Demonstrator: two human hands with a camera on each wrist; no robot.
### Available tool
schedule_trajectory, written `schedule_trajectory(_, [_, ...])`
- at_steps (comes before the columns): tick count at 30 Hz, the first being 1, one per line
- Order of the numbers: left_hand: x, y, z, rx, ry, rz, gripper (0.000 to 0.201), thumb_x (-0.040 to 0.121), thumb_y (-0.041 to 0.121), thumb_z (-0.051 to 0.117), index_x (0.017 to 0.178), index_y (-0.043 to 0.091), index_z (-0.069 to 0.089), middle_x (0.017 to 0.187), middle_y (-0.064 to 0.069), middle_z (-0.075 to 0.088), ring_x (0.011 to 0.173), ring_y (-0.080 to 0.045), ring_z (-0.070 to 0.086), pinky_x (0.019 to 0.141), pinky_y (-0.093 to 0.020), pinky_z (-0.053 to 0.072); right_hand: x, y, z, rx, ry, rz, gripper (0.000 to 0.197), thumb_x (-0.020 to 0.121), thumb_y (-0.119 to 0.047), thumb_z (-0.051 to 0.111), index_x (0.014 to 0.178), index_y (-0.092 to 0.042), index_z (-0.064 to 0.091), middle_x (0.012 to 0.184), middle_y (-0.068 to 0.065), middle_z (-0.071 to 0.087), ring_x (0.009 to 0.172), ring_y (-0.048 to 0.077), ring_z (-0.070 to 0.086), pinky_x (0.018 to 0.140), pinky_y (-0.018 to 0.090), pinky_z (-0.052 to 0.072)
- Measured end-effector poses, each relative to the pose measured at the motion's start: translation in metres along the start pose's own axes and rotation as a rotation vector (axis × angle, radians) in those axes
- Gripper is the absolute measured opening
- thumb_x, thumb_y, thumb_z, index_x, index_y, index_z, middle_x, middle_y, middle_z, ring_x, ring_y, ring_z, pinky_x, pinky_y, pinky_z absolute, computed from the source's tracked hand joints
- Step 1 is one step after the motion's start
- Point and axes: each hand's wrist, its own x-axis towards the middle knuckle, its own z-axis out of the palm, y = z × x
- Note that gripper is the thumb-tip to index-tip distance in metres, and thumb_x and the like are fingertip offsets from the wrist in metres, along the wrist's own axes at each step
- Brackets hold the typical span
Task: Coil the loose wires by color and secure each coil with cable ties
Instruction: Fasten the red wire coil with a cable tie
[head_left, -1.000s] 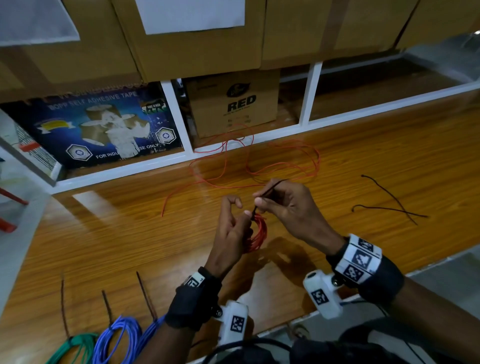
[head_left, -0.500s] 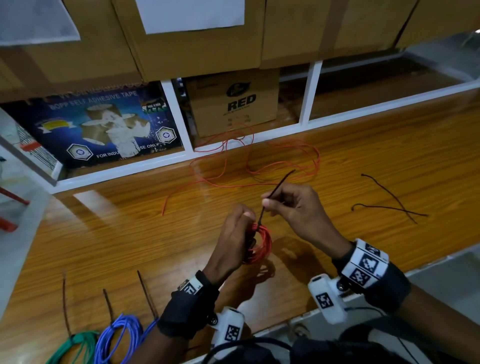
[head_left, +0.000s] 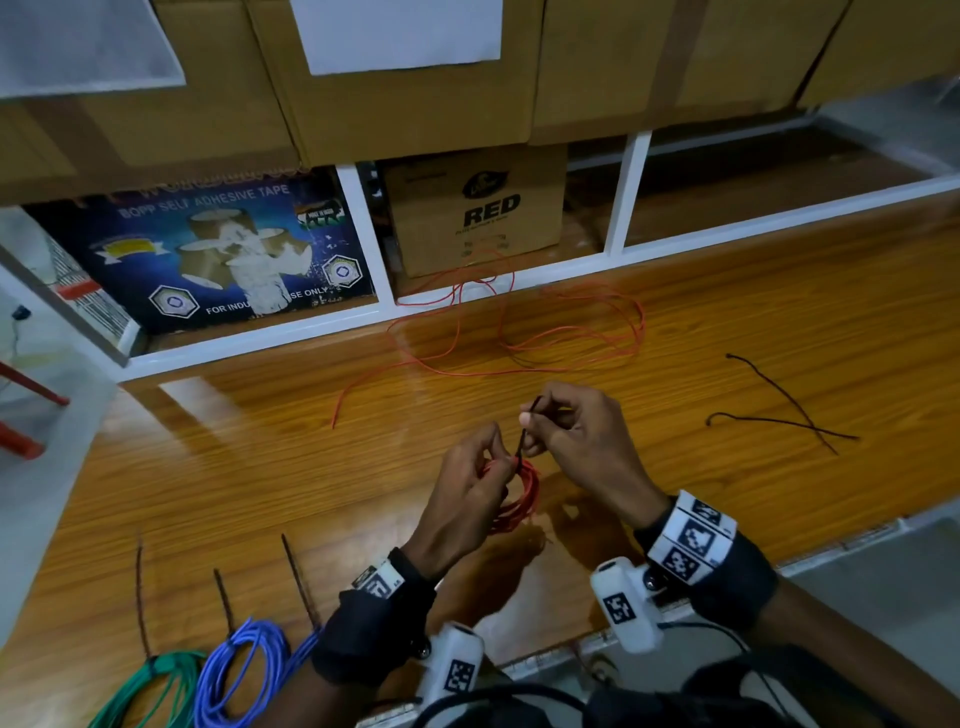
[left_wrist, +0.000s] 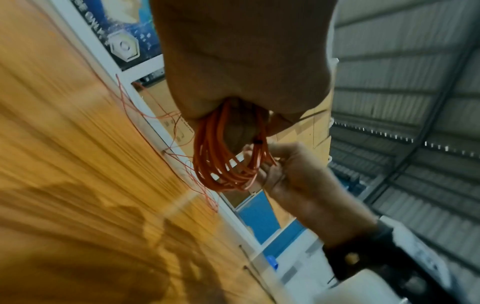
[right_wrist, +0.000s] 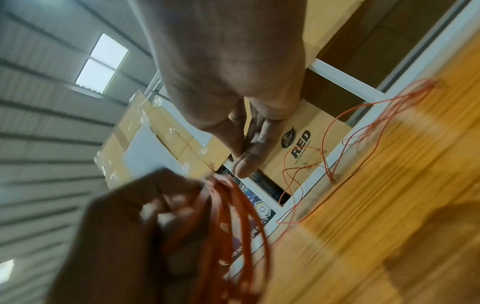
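Note:
My left hand (head_left: 480, 480) grips a small red wire coil (head_left: 522, 496) just above the wooden table (head_left: 260, 467); the same coil (left_wrist: 226, 156) hangs from the fingers in the left wrist view. A black cable tie (head_left: 525, 431) is looped round the coil, and my right hand (head_left: 563, 434) pinches its free tail and holds it up and away. The tie's head (left_wrist: 257, 142) sits against the strands. A long loose red wire (head_left: 519, 332) sprawls on the table behind the hands. In the right wrist view the coil (right_wrist: 233, 226) is blurred.
A tied green coil (head_left: 150, 686) and a tied blue coil (head_left: 244, 670) lie at the near left, their tie tails sticking up. Two spare black cable ties (head_left: 779, 410) lie to the right. Cardboard boxes (head_left: 478, 208) fill the white shelf frame behind the table.
My right hand has kept pulling the tie's tail up through its head, then regripped it lower near the coil. The left hand has stayed on the coil, shifting slightly.

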Motion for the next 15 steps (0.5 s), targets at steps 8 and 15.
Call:
schedule_trajectory(8, [0.004, -0.011, 0.003, -0.052, 0.045, -0.167, 0.041, 0.091, 0.037, 0.052, 0.086, -0.004, 0.049, 0.062, -0.003, 0.044, 0.05, -0.015, 0.037, 0.051, -0.028, 0.032, -0.006, 0.0, 0.002, 0.147, -0.099, -0.077, 0.007, 0.087, 0.003, 0.076, 0.083, 0.008, 0.072, 0.071, -0.008, 0.071, 0.067, 0.003, 0.067, 0.062, 0.018, 0.05])
schedule_trajectory(15, [-0.004, -0.006, 0.005, -0.183, -0.047, -0.169, 0.029, 0.095, 0.028, 0.046, 0.078, 0.006, 0.057, 0.067, -0.004, 0.057, 0.059, -0.023, 0.04, 0.052, -0.027, 0.031, -0.013, 0.001, -0.004, 0.288, -0.345, 0.003, 0.009, 0.086, 0.006, 0.074, 0.089, 0.013, 0.071, 0.072, 0.01, 0.071, 0.062, 0.016, 0.065, 0.06, 0.025, 0.053])
